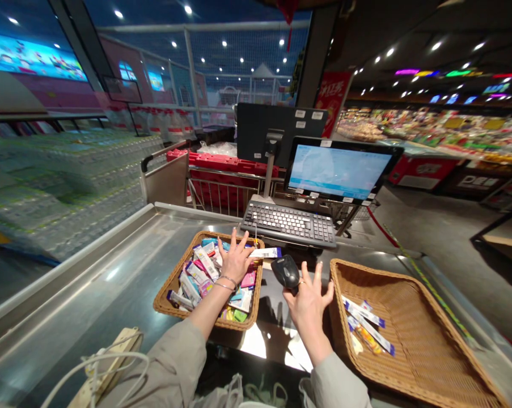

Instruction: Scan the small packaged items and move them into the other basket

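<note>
My left hand (234,263), palm down with fingers spread, is over a wicker basket (162,300) heaped with small packets (204,260). Beside its thumb, a white packet with a purple end (265,253) reaches past the basket's right rim; whether the thumb touches it I cannot tell. My right hand (309,303) has its fingers apart and nothing visible in them. It is just right of a black computer mouse (285,271), close enough that contact is unclear. Right of it stands a larger wicker basket (426,328) holding several slim packets (368,320).
A black keyboard (287,221) and a lit monitor (338,170) stand behind the hands, on a metal counter (128,266). At the lower left is a power strip (111,368) with looped white cables. Beyond the counter are a shopping cart (221,192) and stacked bottles (68,170).
</note>
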Tool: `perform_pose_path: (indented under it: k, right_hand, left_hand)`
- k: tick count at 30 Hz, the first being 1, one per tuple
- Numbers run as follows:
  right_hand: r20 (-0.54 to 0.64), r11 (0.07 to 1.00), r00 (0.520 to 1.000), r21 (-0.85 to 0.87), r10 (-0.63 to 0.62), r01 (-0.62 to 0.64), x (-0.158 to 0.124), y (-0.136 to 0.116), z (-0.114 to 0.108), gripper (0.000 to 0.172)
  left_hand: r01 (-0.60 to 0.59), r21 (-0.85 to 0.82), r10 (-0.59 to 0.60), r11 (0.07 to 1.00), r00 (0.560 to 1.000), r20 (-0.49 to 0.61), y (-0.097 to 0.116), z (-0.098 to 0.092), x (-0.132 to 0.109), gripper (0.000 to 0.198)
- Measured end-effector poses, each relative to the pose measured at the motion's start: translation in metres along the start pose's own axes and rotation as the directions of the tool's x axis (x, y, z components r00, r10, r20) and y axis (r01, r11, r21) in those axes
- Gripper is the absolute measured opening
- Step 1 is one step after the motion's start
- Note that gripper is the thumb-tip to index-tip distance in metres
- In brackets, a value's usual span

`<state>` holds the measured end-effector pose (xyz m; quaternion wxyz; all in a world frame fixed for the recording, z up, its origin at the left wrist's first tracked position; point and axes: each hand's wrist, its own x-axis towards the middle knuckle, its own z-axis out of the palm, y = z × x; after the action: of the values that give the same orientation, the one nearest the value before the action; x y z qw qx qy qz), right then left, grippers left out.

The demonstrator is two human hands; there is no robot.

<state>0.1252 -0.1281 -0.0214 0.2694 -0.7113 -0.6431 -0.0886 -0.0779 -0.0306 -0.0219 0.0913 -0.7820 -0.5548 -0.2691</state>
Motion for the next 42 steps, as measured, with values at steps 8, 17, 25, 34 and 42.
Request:
perform_pose_path:
  k: [8, 17, 25, 34, 42]
  right_hand:
    - [0.009, 1.0, 1.0, 0.008, 0.006, -0.006, -0.002, -0.001, -0.004, 0.028]
    - [0.013, 1.0, 1.0, -0.015, -0.024, 0.024, -0.004, 0.006, 0.001, 0.028]
    - [0.018, 0.999, 0.999, -0.036, -0.029, 0.03, -0.004, 0.008, -0.001, 0.03]
    - [0.0, 0.999, 1.0, -0.041, -0.018, 0.018, -0.001, 0.009, -0.002, 0.027]
    - [-0.005, 1.0, 1.0, -0.02, -0.011, 0.01, 0.0, 0.005, -0.008, 0.025]
  left_hand:
    - [-0.018, -0.016, 0.018, 1.0, 1.0, 0.01, 0.005, 0.0, 0.001, 0.023]
    - [-0.03, 0.009, 0.03, 1.0, 0.999, -0.018, 0.009, 0.0, 0.003, 0.021]
    - [-0.038, 0.038, 0.04, 0.999, 0.997, -0.068, 0.014, 0.004, 0.006, 0.019]
    - [-0.055, 0.018, 0.056, 0.998, 0.995, -0.081, 0.015, 0.008, 0.009, 0.018]
    - [-0.063, 0.008, 0.063, 0.998, 0.995, -0.082, 0.016, 0.009, 0.01, 0.019]
